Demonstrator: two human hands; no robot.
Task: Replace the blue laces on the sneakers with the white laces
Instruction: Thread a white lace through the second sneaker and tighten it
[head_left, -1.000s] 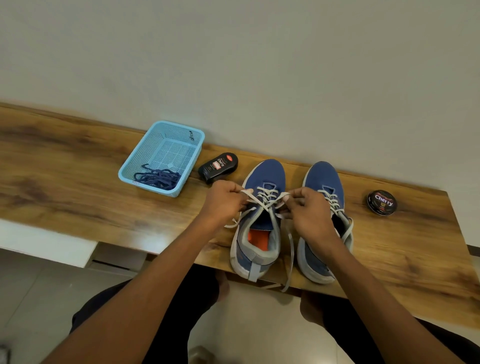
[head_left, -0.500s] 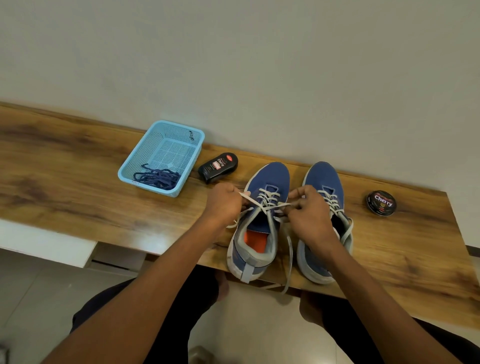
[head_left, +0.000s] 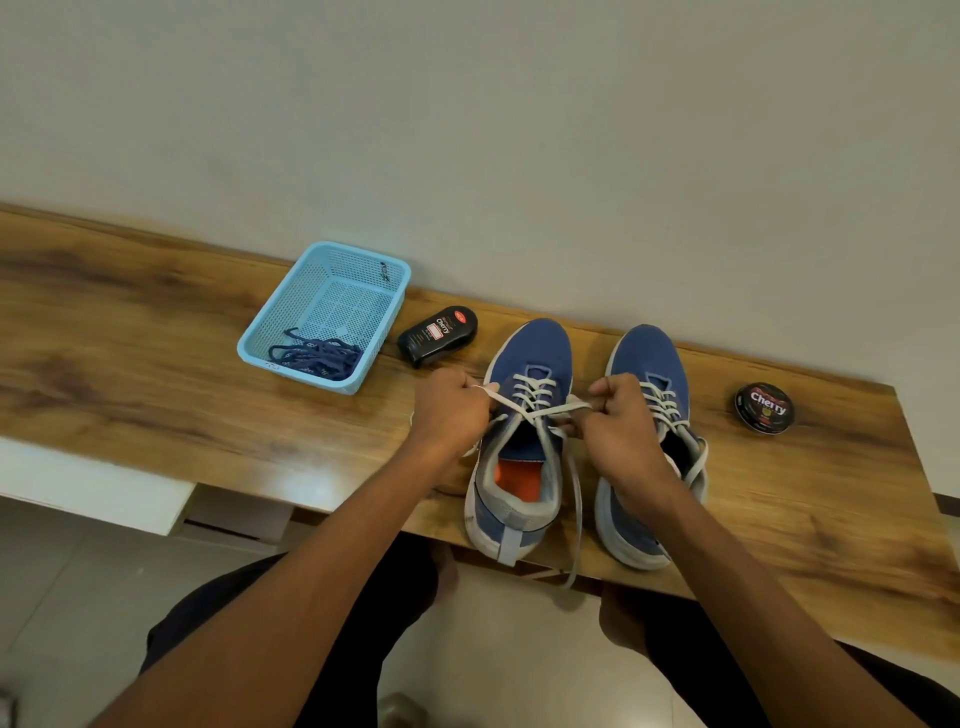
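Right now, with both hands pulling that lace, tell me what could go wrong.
1. The left shoe has its heel over the table edge; a hard tug might tip it off.
2. The white lace ends dangle past that edge and could snag.
3. If the left hand and right hand pull unevenly, the ends may come out unequal.

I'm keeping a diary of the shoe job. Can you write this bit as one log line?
step: tightening white lace on left sneaker | left hand: pulls one end | right hand: pulls other end | blue laces: in basket
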